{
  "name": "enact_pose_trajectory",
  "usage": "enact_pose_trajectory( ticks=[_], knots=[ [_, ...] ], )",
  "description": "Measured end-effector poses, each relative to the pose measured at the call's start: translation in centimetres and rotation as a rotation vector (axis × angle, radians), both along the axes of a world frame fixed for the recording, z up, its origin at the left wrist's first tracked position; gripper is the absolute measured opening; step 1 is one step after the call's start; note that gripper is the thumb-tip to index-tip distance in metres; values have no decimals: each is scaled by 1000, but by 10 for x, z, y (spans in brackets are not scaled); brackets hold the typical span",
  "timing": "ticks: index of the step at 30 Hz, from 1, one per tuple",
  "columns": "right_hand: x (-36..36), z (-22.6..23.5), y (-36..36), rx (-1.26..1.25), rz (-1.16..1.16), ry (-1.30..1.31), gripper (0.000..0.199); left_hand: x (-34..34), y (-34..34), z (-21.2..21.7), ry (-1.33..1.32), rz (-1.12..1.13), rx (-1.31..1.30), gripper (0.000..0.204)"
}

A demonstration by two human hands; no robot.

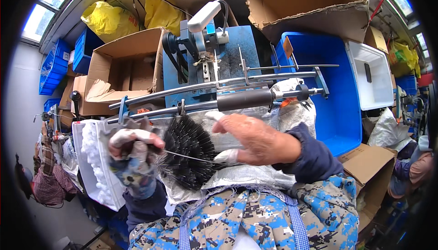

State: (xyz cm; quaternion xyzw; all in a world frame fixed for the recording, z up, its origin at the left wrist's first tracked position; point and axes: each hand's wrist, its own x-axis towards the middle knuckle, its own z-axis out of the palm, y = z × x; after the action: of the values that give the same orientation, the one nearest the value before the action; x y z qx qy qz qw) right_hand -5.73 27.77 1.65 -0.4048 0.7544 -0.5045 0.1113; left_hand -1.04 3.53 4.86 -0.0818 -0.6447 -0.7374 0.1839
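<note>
In the head view, the left hand (133, 152), in a worn patterned glove with pale wrapped fingertips, is closed in a fist around the near end of a thin wire stem (189, 157), which runs to the right across the front of a round black bristle brush (188, 155). The brush sits between the two hands, just right of the left fist, its dark bristles fanning out in a disc over a sheet of grey woven sacking (242, 174) that covers the lap. The right hand (255, 141) is bare apart from white wrappings on the thumb and forefinger; those two digits are pinched together on the far end of the wire stem, at the brush's right edge, while the other fingers curl loosely above. The hands are thus apart, each clamped on an end of the same stem, with the brush head in the gap. Just behind the hands, long steel rods (205, 87) and a dark cylinder (244, 99) run across a blue machine (237, 49). A white tray of pale fluffy pieces (93, 158) stands at the left, and a blue plastic crate (337, 99) at the right.
</note>
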Motion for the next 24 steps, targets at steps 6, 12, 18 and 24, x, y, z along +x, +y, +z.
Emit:
enact_pose_trajectory(
  ticks=[6,12,18,24],
  knots=[
    [7,12,-29,-442,-75,-488,20,14,-3,4,19,-112,-254,31],
    [-1,-10,26,-268,-285,-431,38,94,-109,-40,-468,-73,-1132,32],
    [-5,-13,15,42,-283,-107,40,125,-101,-109,-416,-12,-1405,42],
    [-48,-9,22,287,-504,407,18,104,-105,-96,-368,-97,-1135,26]
  ],
)
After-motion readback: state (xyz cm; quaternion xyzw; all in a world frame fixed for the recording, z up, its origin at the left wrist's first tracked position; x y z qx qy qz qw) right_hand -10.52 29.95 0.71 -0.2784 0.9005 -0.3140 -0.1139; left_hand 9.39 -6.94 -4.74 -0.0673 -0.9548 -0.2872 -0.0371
